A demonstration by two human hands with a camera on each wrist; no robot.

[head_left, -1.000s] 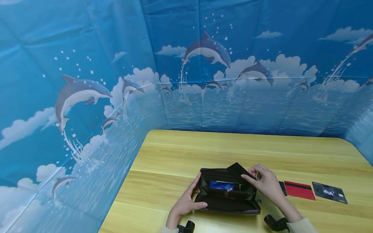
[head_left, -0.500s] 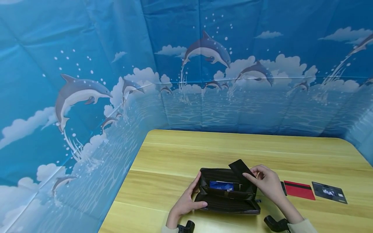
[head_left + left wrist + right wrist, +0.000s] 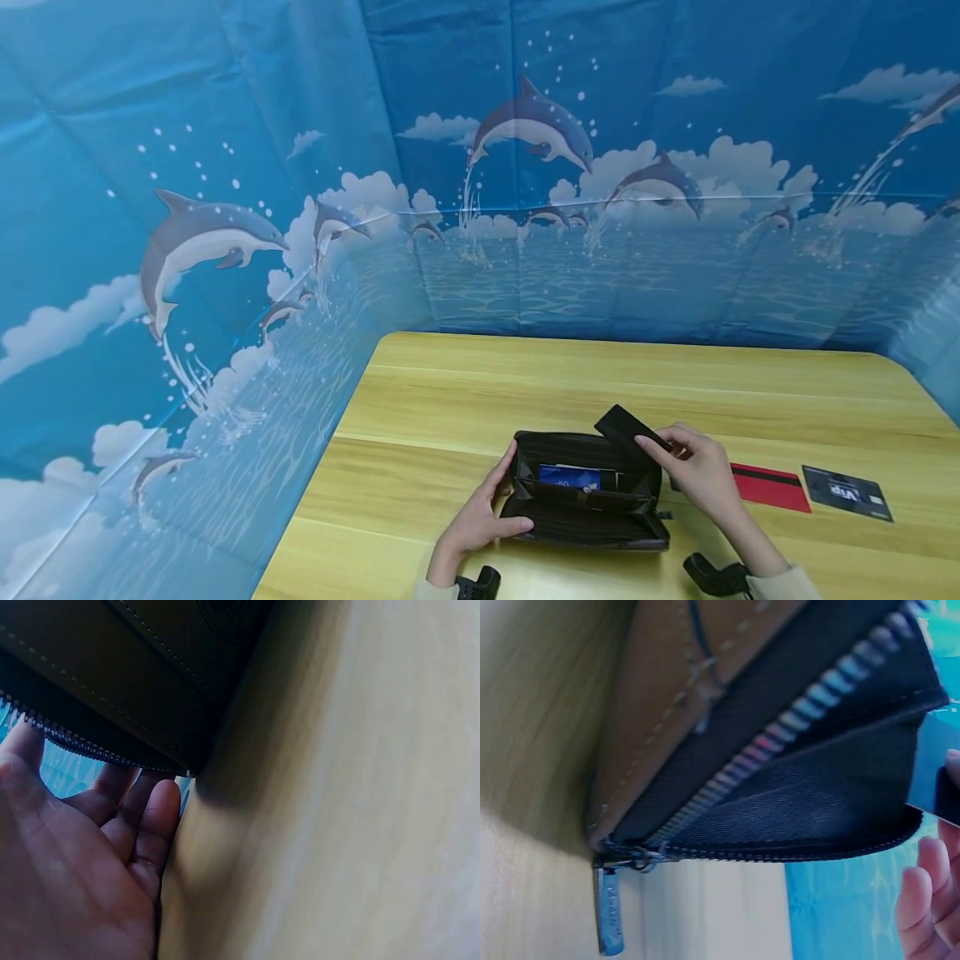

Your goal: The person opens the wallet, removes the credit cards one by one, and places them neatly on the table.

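A dark zip wallet (image 3: 585,531) lies unfolded on the table, its inside showing. My left hand (image 3: 480,521) grips its left end, thumb over the front edge and fingers at the back. The left wrist view shows this hand (image 3: 75,862) against the zipped edge of the wallet (image 3: 135,660). Between thumb and fingers, my right hand (image 3: 701,475) pinches a black card (image 3: 621,423), tilted above the wallet's back right corner. In the right wrist view, the card (image 3: 934,769) shows only partly at the right edge. A blue card (image 3: 570,477) sits in a middle compartment.
Right of the wallet, a red card (image 3: 768,487) with a black stripe and a dark grey "Vip" card (image 3: 847,493) lie flat on the wooden table (image 3: 465,375). The zipper pull (image 3: 609,911) hangs off the wallet's right end. A dolphin-print curtain (image 3: 525,275) surrounds the table.
My right hand has drawn the black card upward from the wallet, then shifted slightly right. A dark card edge beside the red card is now hidden behind it. The left hand stays put.
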